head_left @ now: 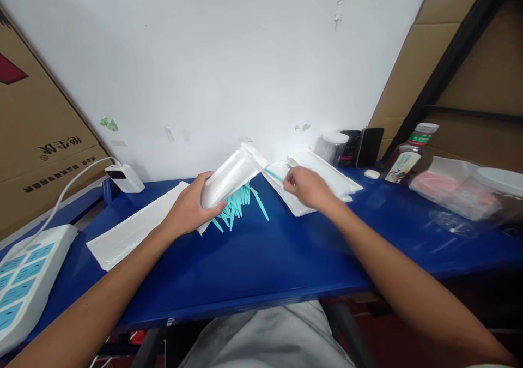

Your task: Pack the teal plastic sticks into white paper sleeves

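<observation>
My left hand [196, 204] is wrapped round a white plastic packet [229, 177], tilted up to the right with its mouth end toward my other hand. My right hand [306, 187] pinches a slim teal plastic stick [274, 175], whose far tip lies at the packet's mouth. Whether the tip is inside, I cannot tell. Beneath the packet a pile of similar teal sticks [235, 207] lies on the blue table [245, 275], partly hidden by it. Several flat white packets [327, 177] lie behind and beside my right hand.
At the left, a long white packet [139, 226], a power strip [32, 281] and a white charger [125, 178] with a cable. Toward the right stand a lidded jar [333, 149], phones [370, 147], a bottle [408, 152] and a clear bag with pink contents [453, 188]. A wall borders the back.
</observation>
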Tool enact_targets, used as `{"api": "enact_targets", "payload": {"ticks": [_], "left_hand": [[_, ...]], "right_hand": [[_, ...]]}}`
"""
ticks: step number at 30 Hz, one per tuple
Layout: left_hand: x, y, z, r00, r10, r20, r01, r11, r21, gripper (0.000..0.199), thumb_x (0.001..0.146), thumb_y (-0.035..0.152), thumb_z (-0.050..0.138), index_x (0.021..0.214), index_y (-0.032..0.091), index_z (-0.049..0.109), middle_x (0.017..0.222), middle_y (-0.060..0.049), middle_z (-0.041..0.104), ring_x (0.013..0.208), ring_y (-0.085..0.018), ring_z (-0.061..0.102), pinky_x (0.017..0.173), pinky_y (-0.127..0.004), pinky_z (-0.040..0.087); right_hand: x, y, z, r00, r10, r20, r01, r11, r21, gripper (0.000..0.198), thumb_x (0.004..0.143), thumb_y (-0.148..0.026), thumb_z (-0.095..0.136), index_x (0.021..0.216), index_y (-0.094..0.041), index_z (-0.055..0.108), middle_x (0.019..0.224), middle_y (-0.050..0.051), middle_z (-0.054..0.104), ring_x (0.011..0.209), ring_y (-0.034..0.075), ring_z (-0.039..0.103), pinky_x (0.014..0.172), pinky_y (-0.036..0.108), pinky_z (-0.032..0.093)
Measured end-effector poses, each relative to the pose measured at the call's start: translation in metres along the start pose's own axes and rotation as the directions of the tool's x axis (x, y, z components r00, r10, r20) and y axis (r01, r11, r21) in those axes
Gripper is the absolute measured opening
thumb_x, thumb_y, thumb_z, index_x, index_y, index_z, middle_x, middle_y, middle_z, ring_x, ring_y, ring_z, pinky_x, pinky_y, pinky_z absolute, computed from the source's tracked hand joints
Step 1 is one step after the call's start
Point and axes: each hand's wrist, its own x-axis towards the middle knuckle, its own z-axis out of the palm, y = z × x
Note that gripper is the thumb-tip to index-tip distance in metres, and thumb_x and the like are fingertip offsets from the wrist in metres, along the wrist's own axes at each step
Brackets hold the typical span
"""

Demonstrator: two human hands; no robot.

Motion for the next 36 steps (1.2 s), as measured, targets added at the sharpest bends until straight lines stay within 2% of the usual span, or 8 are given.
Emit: {"api": "enact_targets", "payload": {"ticks": [2, 6, 17, 27, 30, 32, 34, 36], "left_hand": [[0.0, 0.0, 0.001, 0.998, 0.014, 0.061, -0.015, 1.0, 0.015, 0.082, 0.083, 0.063, 0.074, 0.151, 0.029, 0.045, 0.133, -0.012, 0.067, 0.109, -0.036, 0.069, 0.077, -0.04, 0.055], [0.001, -0.003, 0.002, 0.994, 0.038, 0.103, -0.04, 0.999, 0.025, 0.079, 0.083, 0.059, 0.074, 0.151, 0.027, 0.049, 0.136, -0.013, 0.068, 0.112, -0.036, 0.069, 0.082, -0.041, 0.056], [0.001, -0.008, -0.002, 0.988, 0.139, 0.064, -0.14, 0.99, 0.002, 0.078, 0.08, 0.052, 0.078, 0.149, 0.027, 0.052, 0.142, -0.01, 0.068, 0.116, -0.034, 0.07, 0.089, -0.041, 0.057], [-0.011, 0.009, 0.013, 0.88, 0.473, -0.049, -0.462, 0.874, 0.152, 0.071, 0.088, 0.031, 0.074, 0.154, 0.027, 0.046, 0.14, -0.008, 0.07, 0.12, -0.029, 0.072, 0.097, -0.039, 0.058], [-0.011, 0.011, 0.013, 0.893, 0.413, -0.178, -0.399, 0.91, 0.109, 0.068, 0.085, 0.034, 0.078, 0.148, 0.027, 0.051, 0.137, -0.008, 0.071, 0.117, -0.029, 0.073, 0.096, -0.038, 0.059], [-0.009, 0.01, 0.01, 0.906, 0.268, -0.328, -0.273, 0.961, 0.031, 0.073, 0.081, 0.038, 0.084, 0.145, 0.026, 0.053, 0.132, -0.008, 0.071, 0.11, -0.028, 0.073, 0.092, -0.038, 0.06], [-0.005, 0.005, 0.007, 0.867, 0.097, -0.488, -0.169, 0.98, -0.105, 0.079, 0.079, 0.041, 0.085, 0.147, 0.024, 0.05, 0.127, -0.009, 0.07, 0.107, -0.028, 0.072, 0.089, -0.038, 0.06], [-0.001, -0.001, 0.004, 0.808, -0.016, -0.589, -0.147, 0.963, -0.228, 0.078, 0.081, 0.044, 0.084, 0.146, 0.022, 0.048, 0.126, -0.01, 0.067, 0.109, -0.028, 0.071, 0.089, -0.039, 0.06]], "right_hand": [[0.001, 0.014, -0.017, 0.997, 0.028, -0.077, -0.011, 0.975, 0.222, 0.01, 0.097, -0.026, 0.07, 0.092, -0.017, 0.073, 0.097, 0.011, 0.08, 0.083, 0.022, 0.073, 0.066, 0.028, 0.051], [0.001, 0.035, -0.042, 0.999, -0.041, 0.019, 0.024, 0.849, 0.528, 0.017, 0.094, -0.029, 0.076, 0.083, -0.016, 0.072, 0.089, 0.012, 0.081, 0.072, 0.018, 0.07, 0.054, 0.025, 0.052], [0.0, 0.044, -0.05, 0.964, -0.206, 0.168, 0.08, 0.828, 0.556, 0.019, 0.086, -0.036, 0.079, 0.088, -0.017, 0.084, 0.084, 0.008, 0.08, 0.073, 0.017, 0.066, 0.055, 0.024, 0.054], [-0.019, -0.017, -0.001, 0.906, -0.405, -0.122, 0.388, 0.681, 0.621, 0.016, 0.089, -0.027, 0.073, 0.092, -0.018, 0.086, 0.086, 0.003, 0.08, 0.073, 0.017, 0.068, 0.064, 0.028, 0.051], [-0.023, -0.023, -0.001, 0.91, -0.305, -0.281, 0.415, 0.643, 0.644, 0.021, 0.093, -0.036, 0.074, 0.097, -0.019, 0.086, 0.087, 0.004, 0.081, 0.065, 0.016, 0.064, 0.058, 0.029, 0.048], [-0.021, -0.022, -0.006, 0.884, -0.157, -0.44, 0.432, 0.634, 0.642, 0.029, 0.097, -0.045, 0.073, 0.099, -0.019, 0.085, 0.087, 0.005, 0.081, 0.065, 0.017, 0.064, 0.058, 0.029, 0.047], [-0.017, -0.019, -0.005, 0.837, -0.036, -0.545, 0.433, 0.654, 0.621, 0.032, 0.1, -0.047, 0.069, 0.095, -0.018, 0.083, 0.085, 0.006, 0.08, 0.069, 0.018, 0.066, 0.061, 0.029, 0.047], [-0.011, -0.016, 0.004, 0.854, -0.033, -0.52, 0.385, 0.712, 0.587, 0.03, 0.101, -0.042, 0.068, 0.089, -0.018, 0.08, 0.085, 0.006, 0.079, 0.073, 0.018, 0.068, 0.066, 0.03, 0.049]]}}
